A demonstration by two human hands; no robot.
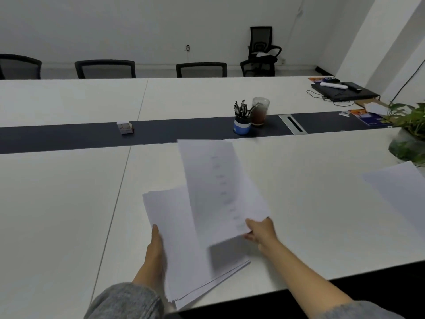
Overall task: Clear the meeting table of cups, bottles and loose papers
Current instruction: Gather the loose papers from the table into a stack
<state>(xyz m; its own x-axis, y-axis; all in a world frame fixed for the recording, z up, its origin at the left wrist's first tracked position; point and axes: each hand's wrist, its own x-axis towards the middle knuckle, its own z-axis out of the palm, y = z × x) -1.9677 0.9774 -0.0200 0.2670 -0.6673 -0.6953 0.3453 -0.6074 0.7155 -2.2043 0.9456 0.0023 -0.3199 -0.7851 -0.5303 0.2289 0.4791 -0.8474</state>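
Note:
A stack of white papers point(181, 245) lies near the front edge of the white meeting table point(69, 215). My left hand point(155, 247) holds the stack along its left side, fingers hidden under the sheets. My right hand point(261, 231) pinches the near corner of a single printed sheet point(218, 180), lifted above the stack and tilted away from me. Another loose sheet point(400, 194) lies at the right edge. A clear cup with brown contents point(259, 111) stands on the dark centre strip point(69, 137).
A blue pen holder point(242, 125) stands beside the cup, and a small box point(125, 128) sits further left on the strip. A potted plant point(411, 134), a laptop with cables point(342, 90) and brochures point(368, 117) are at the right. Black chairs point(105, 69) line the far side.

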